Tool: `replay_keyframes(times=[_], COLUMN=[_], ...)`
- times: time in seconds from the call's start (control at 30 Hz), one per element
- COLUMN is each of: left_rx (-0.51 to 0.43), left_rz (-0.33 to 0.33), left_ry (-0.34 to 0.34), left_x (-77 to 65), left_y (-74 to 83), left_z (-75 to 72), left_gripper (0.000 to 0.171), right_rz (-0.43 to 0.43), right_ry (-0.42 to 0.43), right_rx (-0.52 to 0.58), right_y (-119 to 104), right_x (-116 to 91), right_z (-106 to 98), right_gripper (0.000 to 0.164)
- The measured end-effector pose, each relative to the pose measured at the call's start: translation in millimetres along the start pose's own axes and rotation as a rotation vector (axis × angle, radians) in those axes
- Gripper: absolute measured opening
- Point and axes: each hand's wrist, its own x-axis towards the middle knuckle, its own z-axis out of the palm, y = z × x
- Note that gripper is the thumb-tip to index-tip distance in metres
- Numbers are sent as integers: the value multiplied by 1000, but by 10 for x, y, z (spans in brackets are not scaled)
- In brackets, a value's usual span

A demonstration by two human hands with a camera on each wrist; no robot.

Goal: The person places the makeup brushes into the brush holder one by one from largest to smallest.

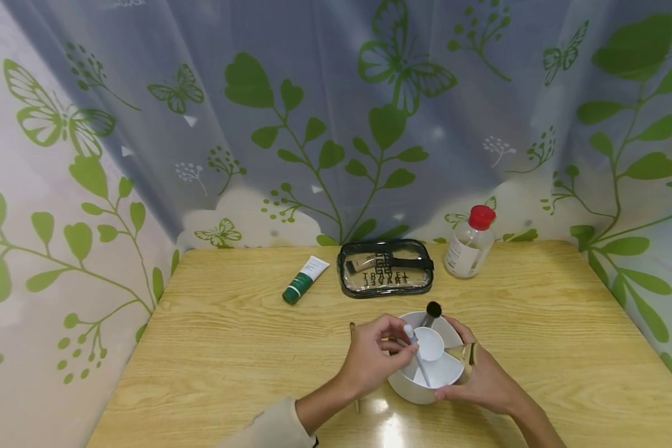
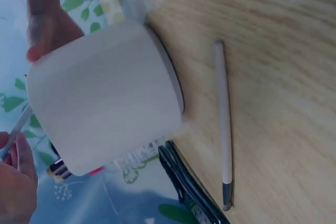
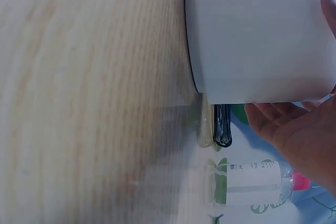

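Note:
My left hand (image 1: pixel 378 351) pinches a thin white stick with a pale tip (image 1: pixel 420 356) over the round white divided organizer (image 1: pixel 411 392). The stick's lower end reaches into a front compartment; its exact kind is unclear. My right hand (image 1: pixel 484 376) grips the organizer's right side, thumb at the front and fingers behind. A makeup brush (image 1: pixel 432 311) with dark bristles stands in a back compartment. Something shiny and gold (image 1: pixel 466 353) shows at the right side, partly hidden by the hand. Beside the organizer, a slender pencil-like tool (image 2: pixel 223 119) lies on the table, mostly behind the left hand in the head view.
A clear black-edged travel pouch (image 1: pixel 386 269) lies behind the organizer with small items inside. Left of it is a green and white tube (image 1: pixel 305 280). A clear bottle with a red cap (image 1: pixel 470 242) stands at the back right, near the patterned curtain (image 1: pixel 313 93).

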Motion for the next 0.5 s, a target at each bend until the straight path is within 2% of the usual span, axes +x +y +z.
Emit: replay_keyframes(times=[0.33, 0.5], left_rx=[133, 254], left_rz=[110, 198], left_ry=[-90, -84], left_x=[-94, -125], left_y=[-113, -127], left_z=[55, 66], left_gripper=[14, 11], right_rz=[-35, -34], right_ry=[9, 6], right_rx=[13, -13], right_y=[8, 4], right_x=[16, 24], right_z=[8, -1], right_gripper=[117, 117])
